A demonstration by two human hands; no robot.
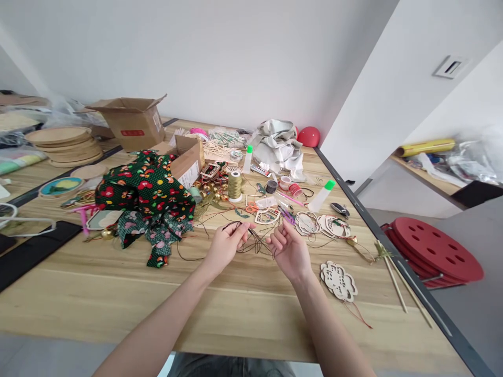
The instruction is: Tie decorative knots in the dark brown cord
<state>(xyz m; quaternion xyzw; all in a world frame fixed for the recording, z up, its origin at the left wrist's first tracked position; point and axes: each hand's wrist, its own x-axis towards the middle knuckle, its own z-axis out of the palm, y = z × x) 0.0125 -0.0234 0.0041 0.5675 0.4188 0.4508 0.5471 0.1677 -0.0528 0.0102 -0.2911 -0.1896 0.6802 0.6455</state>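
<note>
My left hand (227, 246) is closed around a loose bundle of thin dark cord (255, 240), pinched between thumb and fingers above the wooden table. Loops of the cord hang to the right, toward my right hand (291, 251). That hand is curled, palm side up, its fingertips close to the strands; whether a strand lies between them is hidden. Just beyond the hands are orange-handled scissors (251, 208), a fan-shaped wooden cutout (268, 215) and a purple item (288, 214). A gold thread spool (234, 186) stands behind my left hand.
Patterned dark green fabric (147, 188) lies left, before an open cardboard box (131, 121). Green-capped glue bottles (321, 196), ribbon rolls (295, 189) and grey cloth (278, 149) stand farther back. A flower-shaped wooden tag (338, 281) and thin sticks (408, 290) lie right. Red stools (438, 251) stand beyond the edge.
</note>
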